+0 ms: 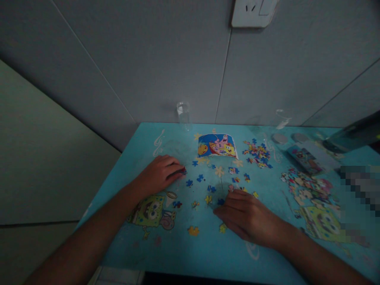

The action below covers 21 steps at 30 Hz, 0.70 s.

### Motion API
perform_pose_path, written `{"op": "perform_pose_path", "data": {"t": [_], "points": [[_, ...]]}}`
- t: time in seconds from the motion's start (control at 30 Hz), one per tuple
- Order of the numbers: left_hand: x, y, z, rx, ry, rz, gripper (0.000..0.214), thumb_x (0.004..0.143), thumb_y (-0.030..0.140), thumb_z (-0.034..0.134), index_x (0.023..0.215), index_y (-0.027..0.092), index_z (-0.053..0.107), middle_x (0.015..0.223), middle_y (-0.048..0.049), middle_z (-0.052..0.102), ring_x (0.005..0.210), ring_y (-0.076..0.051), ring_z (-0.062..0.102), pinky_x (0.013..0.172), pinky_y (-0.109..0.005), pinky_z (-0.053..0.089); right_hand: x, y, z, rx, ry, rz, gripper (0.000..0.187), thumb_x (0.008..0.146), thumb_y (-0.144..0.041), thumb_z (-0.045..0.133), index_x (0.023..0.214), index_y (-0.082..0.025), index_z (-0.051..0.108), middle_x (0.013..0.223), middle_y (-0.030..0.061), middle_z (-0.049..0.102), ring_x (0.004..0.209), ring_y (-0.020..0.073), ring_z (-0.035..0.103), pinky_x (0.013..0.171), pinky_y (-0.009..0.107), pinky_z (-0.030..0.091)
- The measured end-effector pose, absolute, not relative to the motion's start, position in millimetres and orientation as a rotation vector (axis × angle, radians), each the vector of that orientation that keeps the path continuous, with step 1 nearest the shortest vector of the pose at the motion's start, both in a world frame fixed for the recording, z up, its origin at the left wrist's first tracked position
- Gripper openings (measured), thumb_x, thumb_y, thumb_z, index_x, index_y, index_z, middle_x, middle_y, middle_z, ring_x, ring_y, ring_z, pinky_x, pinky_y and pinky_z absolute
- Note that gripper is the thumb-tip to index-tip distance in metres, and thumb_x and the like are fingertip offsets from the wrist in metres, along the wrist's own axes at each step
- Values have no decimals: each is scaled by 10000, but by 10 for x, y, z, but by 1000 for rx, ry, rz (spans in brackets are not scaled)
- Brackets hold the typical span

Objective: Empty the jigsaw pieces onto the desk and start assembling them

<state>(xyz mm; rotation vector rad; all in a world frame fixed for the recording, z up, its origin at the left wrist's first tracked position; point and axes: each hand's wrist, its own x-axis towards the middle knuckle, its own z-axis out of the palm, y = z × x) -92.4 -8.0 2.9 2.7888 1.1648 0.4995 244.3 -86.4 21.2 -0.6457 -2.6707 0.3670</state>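
Table (172,257) is light blue with cartoon prints, near edge toward the wearer. Closest up: an orange piece (193,230) lying alone, and a yellow piece (222,228) just beside the right hand. Right hand (247,215): palm down, fingers bent, thumb low, fingertips next to a dark blue piece (221,202); can't tell if that grip has anything in it. Square yellow cartoon print (151,209) sits under the left forearm side. Loose pieces (211,189), mostly blue and yellow, spread flat between the two hands, not joined as far as I can see. Left hand (162,174): a bit farther out, grip pinched on a red-and-blue piece (184,171) between thumb and fingers, over the left side of the spread. Off to the right, a multicoloured heap (311,188), and behind it a picture box (307,158). Past the hands: blue heap (258,153) right of a slightly curled picture card (218,146). Two round silver lids (279,138) beyond the box. Clear cup (183,116) upright by the wall (166,59), another clear container (282,118) farther right. White socket (253,12) up top.
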Motion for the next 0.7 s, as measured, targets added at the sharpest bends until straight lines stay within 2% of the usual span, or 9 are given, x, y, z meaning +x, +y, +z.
{"op": "perform_pose_path", "data": {"t": [0.47,0.7], "points": [[-933,-60,-34,2768,1150,530,244,989,387,600,1165,254,704,1100,-58,672,987,-205,612,899,-389,483,2448,-858,215,-654,-2651,346,182,1006,-213,532,1095,-188,689,779,39,683,758,188,613,922,403,470],[-921,-62,7,2751,1120,553,231,1021,319,541,1173,256,703,1080,-60,680,967,-195,620,866,-371,496,2453,-863,198,-661,-2673,323,193,1007,-206,522,1095,-191,693,763,33,670,746,189,598,907,411,474]]}}
